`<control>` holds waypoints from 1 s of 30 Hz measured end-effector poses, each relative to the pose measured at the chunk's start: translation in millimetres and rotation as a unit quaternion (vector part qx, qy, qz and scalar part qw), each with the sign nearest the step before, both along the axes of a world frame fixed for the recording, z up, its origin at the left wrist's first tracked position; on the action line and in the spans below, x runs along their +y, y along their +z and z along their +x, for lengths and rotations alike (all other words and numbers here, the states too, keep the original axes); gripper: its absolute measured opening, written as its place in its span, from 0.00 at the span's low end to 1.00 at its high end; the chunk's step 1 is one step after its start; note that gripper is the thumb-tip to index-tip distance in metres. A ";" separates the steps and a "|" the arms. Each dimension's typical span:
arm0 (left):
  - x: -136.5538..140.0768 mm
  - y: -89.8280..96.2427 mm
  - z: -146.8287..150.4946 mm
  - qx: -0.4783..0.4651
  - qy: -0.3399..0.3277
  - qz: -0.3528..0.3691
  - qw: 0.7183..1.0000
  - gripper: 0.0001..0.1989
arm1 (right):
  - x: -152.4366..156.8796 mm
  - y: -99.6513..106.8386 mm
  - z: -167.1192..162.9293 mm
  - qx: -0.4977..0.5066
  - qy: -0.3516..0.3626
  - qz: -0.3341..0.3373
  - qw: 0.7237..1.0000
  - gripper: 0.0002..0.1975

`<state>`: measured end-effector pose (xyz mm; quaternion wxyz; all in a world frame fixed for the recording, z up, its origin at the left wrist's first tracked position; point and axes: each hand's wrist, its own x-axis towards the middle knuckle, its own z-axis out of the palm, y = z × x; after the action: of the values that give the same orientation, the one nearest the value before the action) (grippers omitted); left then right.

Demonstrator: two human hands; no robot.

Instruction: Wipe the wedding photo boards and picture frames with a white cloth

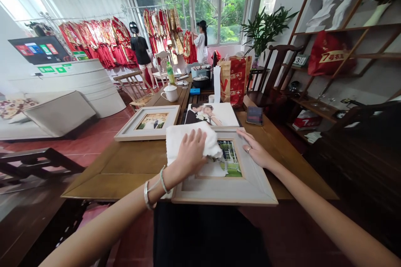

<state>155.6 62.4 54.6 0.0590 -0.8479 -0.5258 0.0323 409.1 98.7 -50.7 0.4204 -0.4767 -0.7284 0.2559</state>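
Note:
A light wood picture frame (pixel 225 198) with a pale mat lies on the table in front of me. Inside it is a photo (pixel 233 158) with green grass and white structures, partly covered by a white cloth (pixel 184 131). My left hand (pixel 191 150), with bracelets at the wrist, presses flat on the cloth with fingers spread. At the frame's upper right, my right hand (pixel 255 150) rests on the border, fingers stretched out, a ring on one. A second picture frame (pixel 125 133) lies to the left. Behind the nearer frame is a couple's portrait print (pixel 225 114).
On the wooden table (pixel 131 162) stand a white teapot (pixel 170 92), a green-labelled bottle (pixel 170 73), a red and brown paper bag (pixel 236 79) and a dark phone (pixel 255 115). Two people stand by the racks of red garments (pixel 103 46). Shelves (pixel 338 33) rise at right.

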 end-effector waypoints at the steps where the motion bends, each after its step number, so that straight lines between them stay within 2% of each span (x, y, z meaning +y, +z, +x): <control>1: -2.7 -0.5 3.0 0.012 -0.006 -0.008 1.000 0.38 | 0.1 -0.4 -0.1 0.003 0.000 0.002 1.000 0.31; 5: -39.7 1.7 7.7 0.070 -0.032 -0.059 0.995 0.39 | -0.3 -0.7 -0.4 0.004 0.003 0.000 1.000 0.31; 11: -116.0 26.8 -5.5 0.079 -0.095 -0.229 0.966 0.43 | -1.2 -0.5 -0.7 0.006 0.003 0.000 1.000 0.31; 13: -127.8 32.0 -6.3 0.073 -0.116 -0.263 0.955 0.42 | -1.1 -0.9 -1.0 0.005 0.000 0.002 1.000 0.31; 15: -130.5 30.6 -3.6 0.058 -0.131 -0.259 0.955 0.42 | -0.9 -1.3 -1.3 0.003 -0.006 0.002 1.000 0.31; 19: -111.0 14.8 6.9 0.036 -0.117 -0.181 0.976 0.43 | -0.9 -1.6 -1.2 0.002 -0.007 0.006 1.000 0.31; 22: -76.5 5.2 11.8 0.041 -0.092 -0.108 0.989 0.40 | -1.1 -1.3 -0.5 0.000 -0.005 0.005 1.000 0.30; 26: -20.9 1.8 10.2 0.015 -0.034 -0.026 0.999 0.38 | -1.1 -0.3 0.1 0.003 0.003 0.000 1.000 0.31; 30: 16.3 0.6 6.9 -0.017 -0.009 0.003 1.000 0.36 | -1.2 0.4 -0.2 -0.002 0.000 -0.006 1.000 0.32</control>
<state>162.6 78.6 55.2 0.0525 -0.8530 -0.5190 0.0159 409.0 97.4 -50.3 0.4159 -0.4796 -0.7276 0.2599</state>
